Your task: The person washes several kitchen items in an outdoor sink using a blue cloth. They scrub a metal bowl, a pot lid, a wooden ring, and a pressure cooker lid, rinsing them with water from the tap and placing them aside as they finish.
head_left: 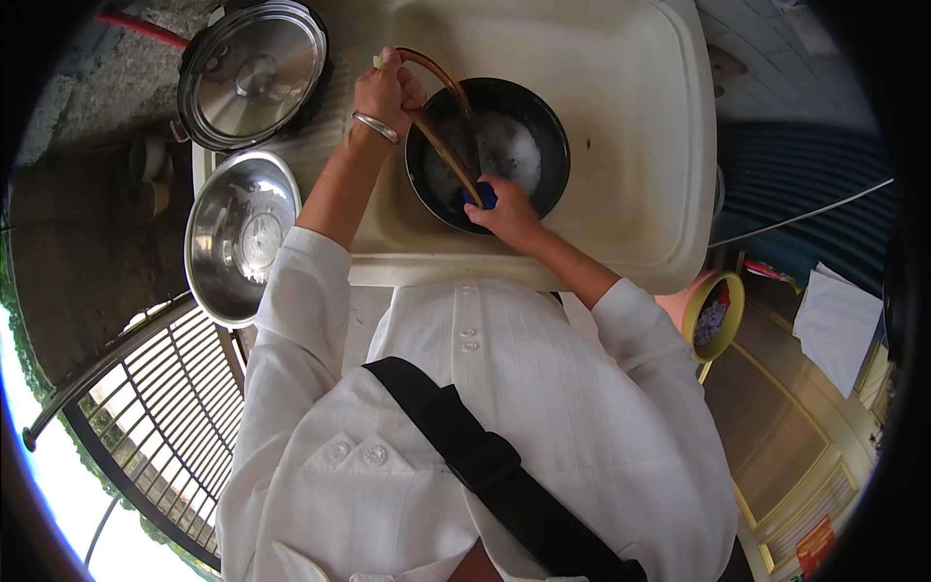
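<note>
A brown, bendy loop (442,147), like a rubber sealing ring, arches over a round black pot (553,126) of foamy water. My left hand (381,92), wearing a bangle at the wrist, grips the loop above the pot's left rim. Inside the near part of the pot, my right hand (509,211) presses a small blue scrubber (482,197) against the lower end of the loop. Its fingers partly cover the scrubber, so its exact kind is hard to tell. The pot stands in a large cream sink (630,126).
To the left, a shiny steel bowl (218,242) and a round steel lid with a dark rim (208,112) lie by the sink's edge. A yellow-rimmed container (737,320) stands to the right, near white paper (839,325). Metal railing (179,398) is at lower left.
</note>
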{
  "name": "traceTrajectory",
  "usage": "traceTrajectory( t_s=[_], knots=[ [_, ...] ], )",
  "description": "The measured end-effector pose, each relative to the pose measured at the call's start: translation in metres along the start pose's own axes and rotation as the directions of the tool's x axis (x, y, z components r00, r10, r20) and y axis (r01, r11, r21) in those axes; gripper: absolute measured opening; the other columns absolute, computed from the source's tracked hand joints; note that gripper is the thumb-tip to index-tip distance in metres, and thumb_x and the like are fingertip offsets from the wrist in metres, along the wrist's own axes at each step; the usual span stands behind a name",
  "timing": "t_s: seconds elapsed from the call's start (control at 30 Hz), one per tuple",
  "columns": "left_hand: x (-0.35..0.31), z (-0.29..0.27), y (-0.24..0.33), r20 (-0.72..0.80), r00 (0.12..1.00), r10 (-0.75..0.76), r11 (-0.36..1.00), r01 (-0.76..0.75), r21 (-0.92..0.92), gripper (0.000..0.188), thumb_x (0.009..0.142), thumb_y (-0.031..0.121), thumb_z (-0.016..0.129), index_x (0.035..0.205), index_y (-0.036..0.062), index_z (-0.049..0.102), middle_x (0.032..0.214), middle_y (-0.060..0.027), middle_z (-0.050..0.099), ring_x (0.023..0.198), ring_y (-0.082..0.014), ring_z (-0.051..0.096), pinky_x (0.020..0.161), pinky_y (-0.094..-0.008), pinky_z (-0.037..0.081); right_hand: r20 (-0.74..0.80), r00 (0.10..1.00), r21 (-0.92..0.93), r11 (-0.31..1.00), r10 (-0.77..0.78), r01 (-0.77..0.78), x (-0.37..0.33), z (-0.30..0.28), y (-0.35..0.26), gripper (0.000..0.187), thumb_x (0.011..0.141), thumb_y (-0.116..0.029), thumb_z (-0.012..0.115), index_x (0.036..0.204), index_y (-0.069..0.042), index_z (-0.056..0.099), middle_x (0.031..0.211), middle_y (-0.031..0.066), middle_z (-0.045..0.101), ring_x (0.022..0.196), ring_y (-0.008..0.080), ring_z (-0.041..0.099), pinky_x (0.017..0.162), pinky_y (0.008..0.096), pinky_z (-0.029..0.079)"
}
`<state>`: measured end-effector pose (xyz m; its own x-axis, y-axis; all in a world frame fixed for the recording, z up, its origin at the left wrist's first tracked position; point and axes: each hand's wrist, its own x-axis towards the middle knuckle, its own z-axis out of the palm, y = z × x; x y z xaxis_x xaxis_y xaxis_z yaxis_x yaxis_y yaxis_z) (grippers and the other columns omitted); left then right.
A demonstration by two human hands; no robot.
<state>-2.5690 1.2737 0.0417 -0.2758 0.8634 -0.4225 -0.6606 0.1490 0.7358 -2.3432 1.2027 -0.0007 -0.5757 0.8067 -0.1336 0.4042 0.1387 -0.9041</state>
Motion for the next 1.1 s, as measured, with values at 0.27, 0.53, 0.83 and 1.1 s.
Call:
traceTrajectory(
  t_s=[0.27,0.53,0.83,1.1],
  knots=[
    [-0.106,0.047,-0.07,0.13,0.986,0.101,0.977,-0.123,0.172,0.036,0.093,0.039,0.048,0.101,0.0033,0.046,0.063,-0.0017,0.045,0.056,-0.0126,0.044,0.057,-0.0286,0.041,-0.051,0.987,0.027,0.988,0.15,-0.149,0.017,-0.017,-0.039,0.025,0.065,-0.014,0.068,0.083,0.0,0.057,0.075,0.0199,0.06,0.073,0.0382,0.058,0.065,0.0404,0.047],
    [-0.033,0.034,0.007,0.089,0.994,-0.07,0.992,0.079,-0.099,0.035,0.093,0.041,0.046,0.088,0.0063,0.046,0.057,0.0037,0.027,0.046,-0.0087,0.024,0.044,-0.0235,0.024,-0.079,0.991,-0.271,0.959,-0.109,0.084,-0.012,0.003,-0.007,0.028,0.064,-0.013,0.07,0.085,0.0,0.057,0.081,0.0172,0.06,0.078,0.0365,0.057,0.069,0.0424,0.046],
    [-0.121,0.058,-0.087,0.266,0.857,0.441,0.751,-0.515,0.414,0.047,0.096,0.033,0.043,0.122,-0.0051,0.037,0.07,-0.0009,0.048,0.066,-0.0104,0.05,0.066,-0.0262,0.044,-0.132,0.99,0.071,0.996,0.054,-0.045,0.013,0.002,-0.014,0.024,0.071,-0.016,0.067,0.084,0.0,0.056,0.082,0.0174,0.061,0.076,0.0364,0.059,0.063,0.0406,0.046],
    [-0.059,0.053,0.038,0.151,0.913,-0.378,0.882,0.405,-0.24,0.036,0.098,0.03,0.038,0.098,-0.005,0.045,0.058,0.0055,0.025,0.046,-0.006,0.019,0.046,-0.0237,0.023,-0.171,0.929,-0.237,0.929,-0.329,0.285,-0.009,-0.006,-0.001,0.027,0.068,-0.01,0.07,0.086,0.001,0.053,0.075,0.0174,0.054,0.073,0.037,0.053,0.065,0.0414,0.044]
  ],
)
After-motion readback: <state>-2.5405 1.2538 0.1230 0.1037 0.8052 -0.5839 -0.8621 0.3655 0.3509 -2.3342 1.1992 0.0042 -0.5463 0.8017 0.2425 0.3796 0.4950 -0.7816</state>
